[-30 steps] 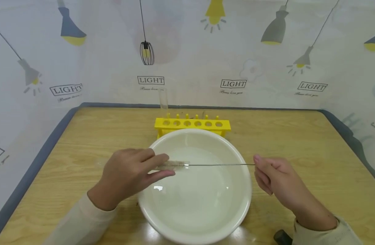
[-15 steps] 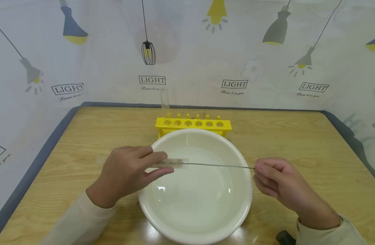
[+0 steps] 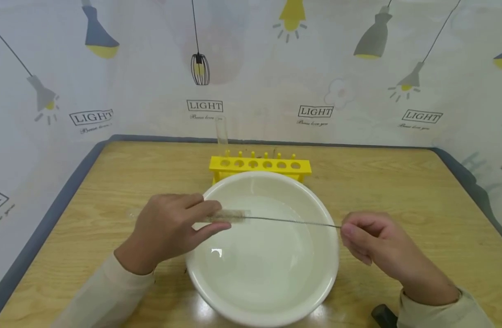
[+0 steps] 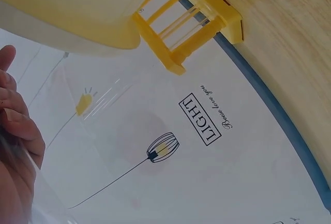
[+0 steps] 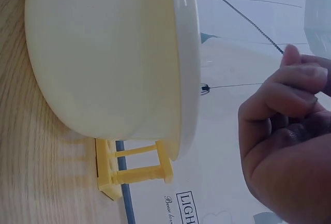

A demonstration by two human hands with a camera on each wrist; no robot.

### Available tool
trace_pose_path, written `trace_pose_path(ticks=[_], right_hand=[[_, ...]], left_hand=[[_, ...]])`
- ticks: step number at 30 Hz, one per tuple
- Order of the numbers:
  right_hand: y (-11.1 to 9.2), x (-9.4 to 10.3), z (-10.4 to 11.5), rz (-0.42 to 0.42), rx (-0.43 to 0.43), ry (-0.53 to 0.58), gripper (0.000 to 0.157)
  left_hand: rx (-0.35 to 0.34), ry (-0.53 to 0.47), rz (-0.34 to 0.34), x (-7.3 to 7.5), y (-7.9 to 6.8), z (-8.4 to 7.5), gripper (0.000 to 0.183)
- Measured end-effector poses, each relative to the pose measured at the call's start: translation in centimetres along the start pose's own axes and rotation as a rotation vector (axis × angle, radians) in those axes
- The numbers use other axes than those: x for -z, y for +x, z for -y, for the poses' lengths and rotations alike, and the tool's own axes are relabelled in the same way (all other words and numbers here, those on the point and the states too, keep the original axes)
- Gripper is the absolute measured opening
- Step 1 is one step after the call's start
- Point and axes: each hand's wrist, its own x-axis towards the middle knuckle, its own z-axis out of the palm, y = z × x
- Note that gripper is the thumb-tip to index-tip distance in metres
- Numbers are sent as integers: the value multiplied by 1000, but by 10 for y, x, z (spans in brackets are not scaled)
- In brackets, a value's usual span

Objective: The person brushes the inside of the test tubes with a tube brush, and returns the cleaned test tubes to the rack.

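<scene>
Over the basin, my left hand (image 3: 168, 232) grips a clear glass test tube (image 3: 245, 216) between thumb and fingers, its mouth pointing right. The bristles of a test tube brush sit inside the tube. Its thin twisted wire handle (image 3: 292, 221) runs out to the right, sloping slightly down. At the basin's right edge, my right hand (image 3: 378, 243) pinches the end of this wire between thumb and forefinger. The right wrist view shows the wire (image 5: 251, 22) reaching from the tube mouth to the right hand (image 5: 282, 115). The tube's closed end is hidden by the left hand.
A cream basin (image 3: 263, 318) with water in it stands below both hands. Behind it is a yellow test tube rack (image 3: 259, 166), with another clear test tube (image 3: 221, 131) upright at its left end. A dark cylindrical object (image 3: 384, 315) lies by the right sleeve.
My left hand and the tube have shifted slightly left and up. The wire, nearly level before, now slopes down toward my right hand. Both hands keep their hold.
</scene>
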Motion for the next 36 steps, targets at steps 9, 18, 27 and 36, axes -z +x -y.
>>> trace_pose_path(ticks=[9,18,27,36], right_hand=[[0,1,-2,-99,-25,-140,32],[3,2,-5,-158,191,-437,27],[5,8,-11,-172,217,-372,33],[3,-3,-15,-263,87,-664,24]], left_hand=[[12,-12,0,2,0,2,43],[54,-84,36,1,-2,6,46],[185,-209,223,6,-2,1,26],[255,-121,341,4,-4,2,31]])
